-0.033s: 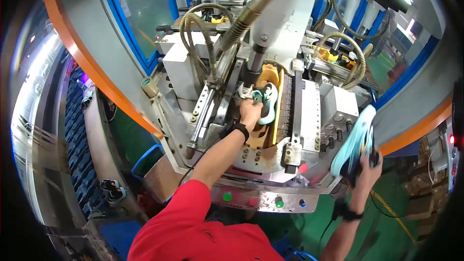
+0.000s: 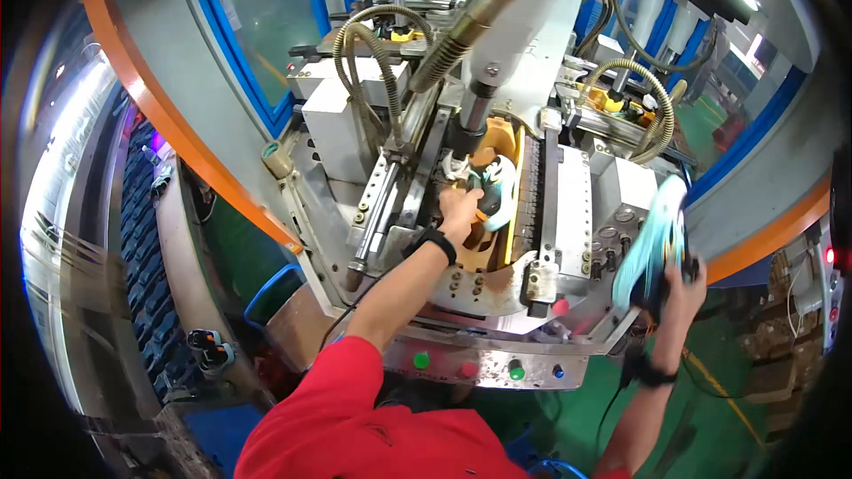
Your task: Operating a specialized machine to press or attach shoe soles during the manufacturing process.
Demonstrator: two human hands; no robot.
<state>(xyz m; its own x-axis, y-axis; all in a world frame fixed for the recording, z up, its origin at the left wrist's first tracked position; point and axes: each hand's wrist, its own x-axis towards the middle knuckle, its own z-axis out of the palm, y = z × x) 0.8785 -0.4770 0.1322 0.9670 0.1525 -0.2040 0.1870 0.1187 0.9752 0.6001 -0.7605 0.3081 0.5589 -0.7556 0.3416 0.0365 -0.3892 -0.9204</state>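
Right hand [image 2: 683, 291] and the aqua shoe [image 2: 650, 247] it holds have risen a little since the earlier frame; left hand [image 2: 459, 209] barely differs.

Far left: ridged blue belt [image 2: 142, 279] runs lengthwise, with a dark shoe [image 2: 209, 350] with orange and pale parts near its lower end. Next, orange frame edge [image 2: 186, 146], then blue rail [image 2: 271, 288], bent, beside the machine's corner. White block [image 2: 333, 133] stands with curved hoses [image 2: 383, 53] in front of it.

Left hand reaches into the machine, dark wristband [image 2: 441, 245] on, fingers narrow and closed on the dark upper of the seated shoe [image 2: 504, 195]. That shoe sits in the tan cradle [image 2: 472, 257], below and right of the cylinder [image 2: 475, 111]; a yellow strip [image 2: 516, 186] runs along its right side. Front panel [image 2: 538, 377] has green, red, green, blue buttons in a row.

Right hand is outside the machine, closed around the dark part of the aqua shoe, which is tilted, top leaning right, motion-blurred. Dark wristband there too. Green floor [image 2: 710, 421] lies below.
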